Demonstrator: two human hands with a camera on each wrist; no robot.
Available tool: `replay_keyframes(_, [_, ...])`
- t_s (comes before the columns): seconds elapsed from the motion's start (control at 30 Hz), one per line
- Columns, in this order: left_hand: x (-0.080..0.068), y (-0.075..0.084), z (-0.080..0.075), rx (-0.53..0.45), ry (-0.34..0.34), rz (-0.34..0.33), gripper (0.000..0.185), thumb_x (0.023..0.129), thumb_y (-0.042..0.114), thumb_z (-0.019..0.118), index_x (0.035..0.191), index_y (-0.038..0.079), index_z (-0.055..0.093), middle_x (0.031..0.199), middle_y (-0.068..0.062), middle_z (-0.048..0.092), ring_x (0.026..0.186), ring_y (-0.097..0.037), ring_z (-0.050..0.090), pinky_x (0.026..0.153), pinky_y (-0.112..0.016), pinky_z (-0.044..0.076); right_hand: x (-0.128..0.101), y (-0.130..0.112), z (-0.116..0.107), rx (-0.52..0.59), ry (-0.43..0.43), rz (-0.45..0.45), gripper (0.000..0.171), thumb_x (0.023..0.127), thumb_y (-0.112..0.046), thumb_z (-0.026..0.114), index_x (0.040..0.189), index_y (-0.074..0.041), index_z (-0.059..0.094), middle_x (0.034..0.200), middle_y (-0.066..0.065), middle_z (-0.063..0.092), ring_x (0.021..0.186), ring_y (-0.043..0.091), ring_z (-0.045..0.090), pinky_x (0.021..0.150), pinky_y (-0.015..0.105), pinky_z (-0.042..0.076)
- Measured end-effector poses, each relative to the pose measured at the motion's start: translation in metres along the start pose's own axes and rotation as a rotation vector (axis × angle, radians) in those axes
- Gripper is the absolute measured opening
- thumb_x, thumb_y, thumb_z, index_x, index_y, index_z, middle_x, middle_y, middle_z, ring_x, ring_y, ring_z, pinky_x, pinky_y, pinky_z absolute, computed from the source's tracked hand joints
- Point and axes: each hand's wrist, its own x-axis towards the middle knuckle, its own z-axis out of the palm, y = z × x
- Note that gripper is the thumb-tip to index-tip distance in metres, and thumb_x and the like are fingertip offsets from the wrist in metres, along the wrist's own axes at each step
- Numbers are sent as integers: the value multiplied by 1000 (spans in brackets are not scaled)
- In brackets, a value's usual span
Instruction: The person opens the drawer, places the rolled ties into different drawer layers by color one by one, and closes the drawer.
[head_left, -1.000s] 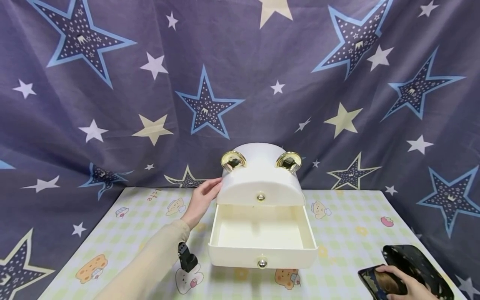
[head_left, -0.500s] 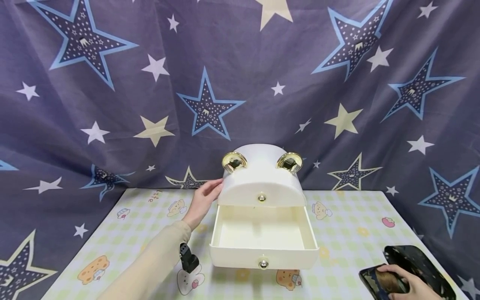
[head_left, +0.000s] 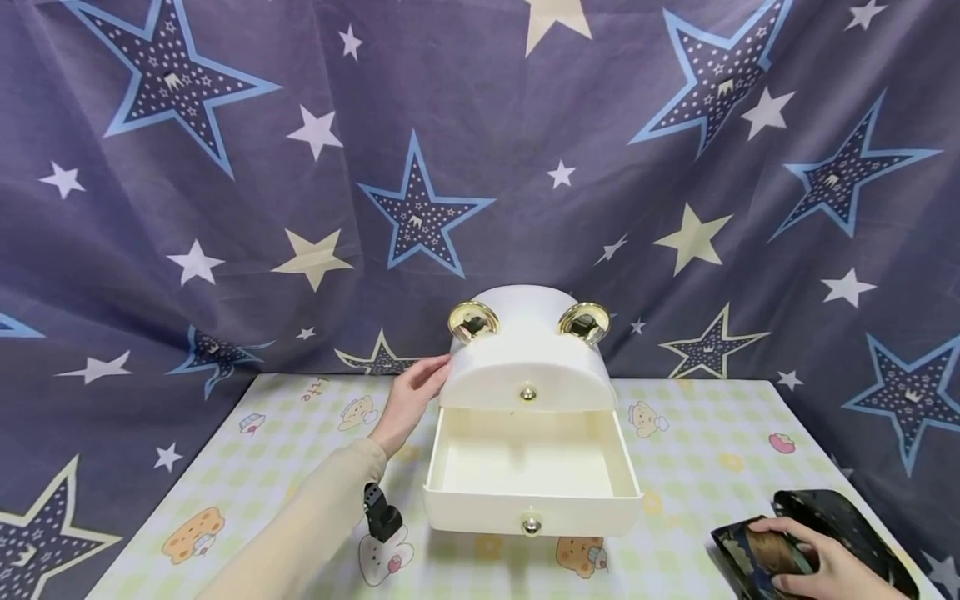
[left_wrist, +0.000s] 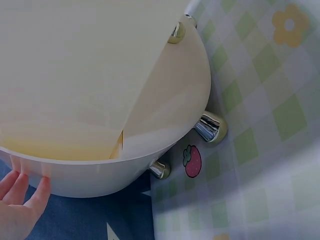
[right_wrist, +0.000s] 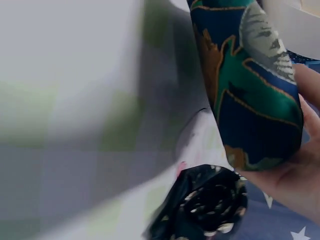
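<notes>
A white storage box (head_left: 525,375) with two round gold pieces on top stands at the back middle of the table. Its lower drawer (head_left: 532,512), with a round knob, is pulled out with nothing inside. My left hand (head_left: 411,400) touches the box's left side; its fingertips (left_wrist: 39,197) lie against the white wall in the left wrist view. At the front right, my right hand (head_left: 825,558) grips a dark patterned fabric case (right_wrist: 255,95) in blue, green and orange. Beside that hand lies a black patterned pouch (head_left: 832,517), partly hidden behind the hand.
A checkered cloth (head_left: 705,442) with cartoon prints covers the table. A purple star-patterned curtain (head_left: 517,167) hangs close behind the box and along both sides. A black wrist device (head_left: 381,512) is on the left sleeve.
The patterned case in my right hand has tilted and shifted slightly up and left. My left hand stays against the box. The head view has shifted a little.
</notes>
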Motion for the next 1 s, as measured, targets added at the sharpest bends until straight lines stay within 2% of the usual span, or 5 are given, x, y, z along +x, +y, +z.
replay_keyframes(0.13, [-1,5,1,0,-5,-10,36,89,19,54,119,0,52,121,-15,52,109,-22,50,90,-29,44,2,-12,-2,-13,13,-22,41,85,-11,57,124,-13,46,123,-18,41,111,37,42,66,39,48])
replay_keyframes(0.23, [-3,5,1,1,1,-6,34,89,18,54,119,1,53,120,-15,53,108,-21,51,90,-27,45,6,-19,-3,46,-28,-81,40,86,-9,56,123,-17,47,105,-44,30,106,-4,42,64,38,48])
replay_keyframes(0.33, [-1,1,0,-4,5,-5,35,89,19,54,119,2,53,121,-14,53,108,-20,51,90,-27,44,10,-28,-4,0,-29,-169,41,85,-7,57,124,-15,47,110,-39,36,95,-20,35,63,29,46])
replay_keyframes(0.53, [-4,9,1,4,-2,-15,35,90,16,53,120,-1,52,121,-17,52,109,-22,50,90,-29,44,14,-46,-7,-158,40,-321,46,82,-5,60,125,-11,46,120,-30,40,105,-17,35,64,15,41])
replay_keyframes(1.0, [-12,25,5,19,0,-17,34,90,13,51,120,-4,50,121,-18,51,109,-25,49,91,-29,44,24,-84,-19,-46,-64,-399,48,84,2,55,129,-5,38,123,-23,42,94,5,54,66,20,47])
